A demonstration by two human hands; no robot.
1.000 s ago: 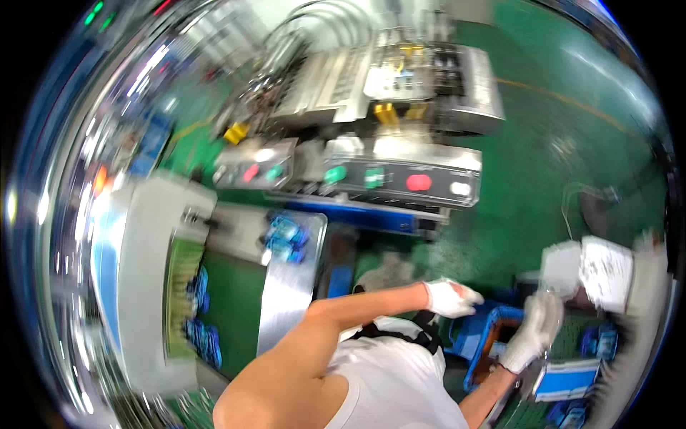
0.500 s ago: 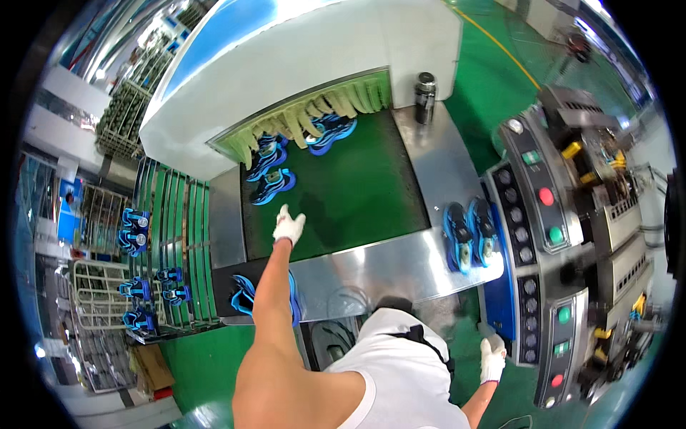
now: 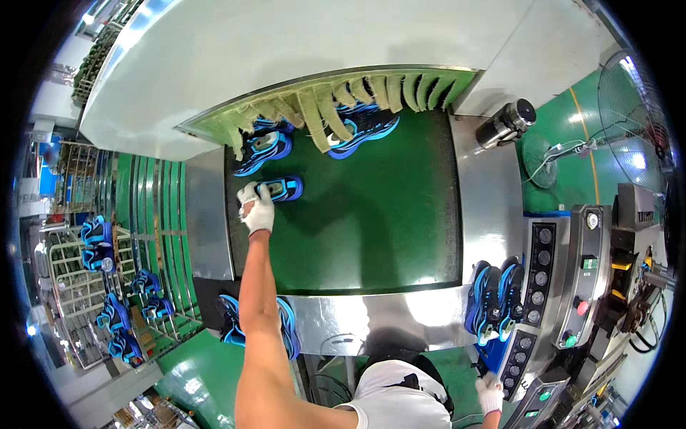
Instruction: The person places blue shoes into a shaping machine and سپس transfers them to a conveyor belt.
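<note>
On the left, a left metal strip (image 3: 207, 229) edges the green belt (image 3: 364, 222); open room spreads across the belt's middle to a right metal strip (image 3: 491, 193). The gloved left hand (image 3: 257, 205) reaches out, forearm stretched, its fingers curled over one end of a shoe (image 3: 289, 188); whether they clamp it I cannot tell. The blurred right hand (image 3: 490, 393) hangs beside a dial panel (image 3: 516, 363), its grip unclear. The shoe, black and bright blue, lies partly covered near the belt's left edge.
</note>
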